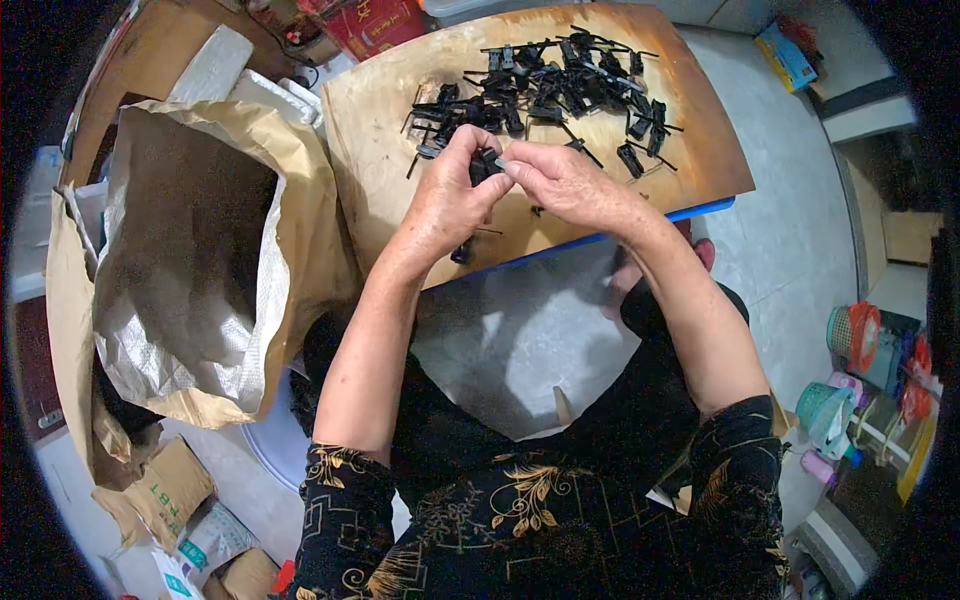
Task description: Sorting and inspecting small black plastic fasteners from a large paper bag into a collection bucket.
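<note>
One black part (484,168): left hand (452,200) curled around, right hand (578,190) pinching

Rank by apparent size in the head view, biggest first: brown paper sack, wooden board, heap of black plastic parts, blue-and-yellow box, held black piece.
1. Wooden board and brown paper sack: too close to rank
2. Heap of black plastic parts
3. Blue-and-yellow box
4. Held black piece, partly hidden
</note>
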`<state>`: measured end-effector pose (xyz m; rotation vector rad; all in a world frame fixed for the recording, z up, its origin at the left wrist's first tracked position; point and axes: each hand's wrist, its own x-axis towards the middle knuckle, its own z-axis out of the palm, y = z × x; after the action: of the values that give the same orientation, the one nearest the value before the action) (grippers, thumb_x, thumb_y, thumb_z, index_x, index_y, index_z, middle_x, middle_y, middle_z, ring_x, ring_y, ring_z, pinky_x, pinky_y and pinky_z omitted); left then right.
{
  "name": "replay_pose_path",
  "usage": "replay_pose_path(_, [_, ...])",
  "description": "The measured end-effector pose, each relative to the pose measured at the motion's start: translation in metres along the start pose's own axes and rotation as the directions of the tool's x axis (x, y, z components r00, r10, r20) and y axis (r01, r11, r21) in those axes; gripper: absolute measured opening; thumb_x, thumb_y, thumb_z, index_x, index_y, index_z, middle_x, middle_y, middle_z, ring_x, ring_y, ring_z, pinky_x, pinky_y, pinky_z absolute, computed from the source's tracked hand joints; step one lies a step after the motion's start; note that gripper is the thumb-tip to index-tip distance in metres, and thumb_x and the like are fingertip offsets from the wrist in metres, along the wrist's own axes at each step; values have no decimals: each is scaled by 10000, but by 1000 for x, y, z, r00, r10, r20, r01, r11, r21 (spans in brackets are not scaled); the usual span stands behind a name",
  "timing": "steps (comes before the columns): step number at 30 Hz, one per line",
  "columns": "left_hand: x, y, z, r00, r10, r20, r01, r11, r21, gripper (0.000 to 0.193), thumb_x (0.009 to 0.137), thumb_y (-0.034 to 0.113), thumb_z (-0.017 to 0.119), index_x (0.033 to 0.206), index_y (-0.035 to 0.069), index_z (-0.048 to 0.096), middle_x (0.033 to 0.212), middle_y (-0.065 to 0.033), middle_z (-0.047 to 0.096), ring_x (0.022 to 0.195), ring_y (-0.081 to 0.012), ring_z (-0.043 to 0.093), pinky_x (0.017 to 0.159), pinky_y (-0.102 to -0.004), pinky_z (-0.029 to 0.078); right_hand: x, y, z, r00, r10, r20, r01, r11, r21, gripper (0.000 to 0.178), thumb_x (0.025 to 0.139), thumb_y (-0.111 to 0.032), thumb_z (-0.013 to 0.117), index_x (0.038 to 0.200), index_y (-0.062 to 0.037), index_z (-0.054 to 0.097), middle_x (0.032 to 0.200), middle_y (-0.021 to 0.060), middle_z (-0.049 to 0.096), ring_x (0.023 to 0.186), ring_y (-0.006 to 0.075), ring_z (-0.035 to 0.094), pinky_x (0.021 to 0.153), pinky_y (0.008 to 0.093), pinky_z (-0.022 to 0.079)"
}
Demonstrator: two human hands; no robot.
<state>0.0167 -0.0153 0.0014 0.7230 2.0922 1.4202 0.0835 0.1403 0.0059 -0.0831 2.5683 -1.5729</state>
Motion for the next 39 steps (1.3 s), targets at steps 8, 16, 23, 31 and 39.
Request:
replay_pose_path(8, [9, -18, 15, 968, 194, -157, -142, 946, 291, 278, 732, 43, 628, 953, 34, 460, 741, -177, 560, 683, -286, 588, 622, -353, 463, 7, 25, 32, 924, -140, -355, 125, 990, -64, 191, 863, -166, 452, 926, -10, 542, 808, 178, 581, 770, 342, 579, 676, 392, 456])
replay_pose_path(16, [8, 13, 0, 989, -47, -138, -28, 868, -495, 247, 838, 94, 565, 1072, 58, 494, 763, -29, 541, 539, -71, 526, 423, -170, 371, 1, 19, -4, 961, 45, -273, 39, 955, 294, 233, 931, -282, 442, 998, -67, 504, 689, -28, 498, 473, 37, 352, 422, 191, 287])
replay_pose_path(23, [4, 11, -7, 997, -68, -27, 35, 775, -632, 282, 857, 93, 529, 1128, 41, 470, 759, -43, 544, 532, -84, 527, 423, -180, 367, -1, 0, -12, 986, 133, -97, -57, 830, 556, 182, 900, -261, 511, 935, -82, 523, 744, -20, 559, 432, 5, 389, 373, 146, 270])
replay_pose_path(31, [-6, 11, -21, 974, 50, 222, 145, 613, -777, 236, 880, 114, 486, 1110, 63, 479, 734, -111, 539, 444, -95, 433, 390, -184, 330, 8, -3, -8, 996, 33, 88, -91, 592, 801, 213, 858, -263, 589, 972, -97, 519, 638, -28, 516, 431, -6, 340, 363, 146, 224])
replay_pose_path(39, [-11, 10, -25, 974, 34, 222, 145, 660, -737, 238, 878, 134, 522, 1108, 79, 489, 760, -86, 570, 492, -77, 496, 404, -167, 353, 16, -12, -4, 988, 26, 150, -129, 666, 734, 261, 843, -282, 604, 1002, -77, 576, 680, -30, 535, 491, 2, 389, 400, 148, 264])
